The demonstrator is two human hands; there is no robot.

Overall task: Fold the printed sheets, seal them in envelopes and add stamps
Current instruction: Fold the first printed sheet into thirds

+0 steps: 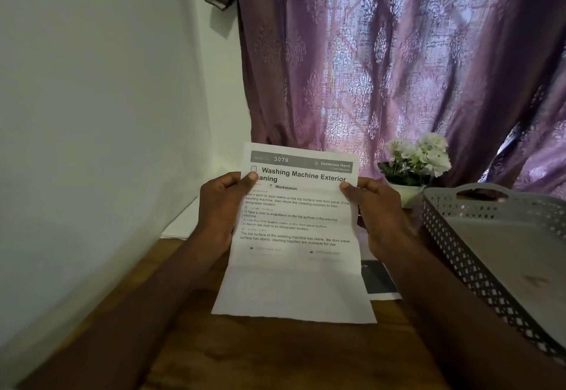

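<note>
A printed sheet (294, 282) headed "Washing Machine Exterior" is held up unfolded above the wooden table (275, 356). My left hand (219, 206) grips its upper left edge, thumb on the front. My right hand (378, 209) grips the upper right edge the same way. Under the sheet, at its right, another printed sheet (379, 279) with a dark block lies flat on the table. A stack of white paper or envelopes (183, 224) rests at the table's far left, against the wall.
A grey perforated basket (453, 248) with a handle stands at the right. A small white pot of white flowers (413, 163) sits behind my right hand. A purple patterned curtain (382, 52) hangs behind; a white wall (92, 114) runs along the left.
</note>
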